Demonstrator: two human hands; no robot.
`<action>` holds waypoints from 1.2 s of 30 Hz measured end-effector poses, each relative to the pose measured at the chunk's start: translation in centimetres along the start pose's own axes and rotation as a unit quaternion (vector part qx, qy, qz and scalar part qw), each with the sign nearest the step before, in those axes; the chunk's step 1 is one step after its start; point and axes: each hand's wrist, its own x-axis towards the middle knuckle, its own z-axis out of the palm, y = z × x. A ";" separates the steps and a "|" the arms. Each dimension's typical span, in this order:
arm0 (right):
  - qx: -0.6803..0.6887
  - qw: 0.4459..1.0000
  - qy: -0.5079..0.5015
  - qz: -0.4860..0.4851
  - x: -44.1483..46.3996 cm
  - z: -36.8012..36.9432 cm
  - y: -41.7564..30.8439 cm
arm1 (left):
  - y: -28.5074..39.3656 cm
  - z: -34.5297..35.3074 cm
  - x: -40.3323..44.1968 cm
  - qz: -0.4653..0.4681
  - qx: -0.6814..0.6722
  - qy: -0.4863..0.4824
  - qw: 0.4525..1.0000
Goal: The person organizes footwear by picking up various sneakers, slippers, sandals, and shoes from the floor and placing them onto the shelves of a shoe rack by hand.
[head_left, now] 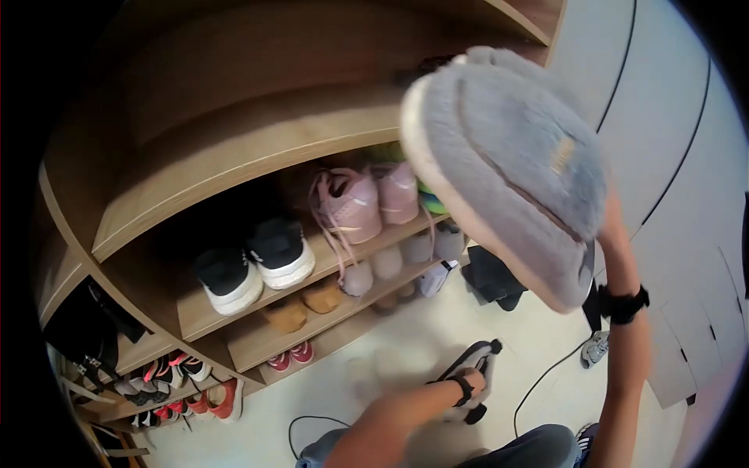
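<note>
At the upper right, a grey plush slipper (523, 148) with a pale sole and a small tag is held up in front of the shelves. My right hand (609, 204), mostly hidden behind it, grips it from the far side; a black band circles the wrist. Whether a second slipper is pressed against it, I cannot tell. Low over the floor, my left hand (473, 384) has its fingers curled on a long grey and black object (477, 356) with dark ends. Its exact kind is unclear.
A wooden shoe rack (257, 168) holds black sneakers (282, 253), pink sneakers (347, 204), tan shoes (321, 296) and red shoes (290, 356). A black cable (538, 378) crosses the floor. A dark item (493, 279) and a grey shoe (594, 349) lie nearby; white cabinets (663, 156) line the right.
</note>
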 end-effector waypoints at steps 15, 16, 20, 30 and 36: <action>-0.104 0.956 0.005 0.273 -16.3 6.4 15.4 | -3.5 4.6 -9.5 -0.096 -0.195 0.199 0.956; -0.099 0.956 -0.002 0.276 -16.8 6.7 15.9 | -3.3 5.1 -9.6 -0.100 -0.200 0.193 0.955; -0.051 0.947 -0.158 0.275 -17.3 8.5 16.3 | -3.0 6.8 -10.5 -0.180 -0.429 0.211 0.860; -0.057 0.955 -0.145 0.253 -18.5 9.0 17.0 | -4.3 6.3 -7.8 -0.361 -0.621 0.256 0.647; -0.060 0.950 -0.149 0.267 -19.6 7.1 18.2 | -4.2 9.0 -7.6 -0.241 -0.793 0.201 0.522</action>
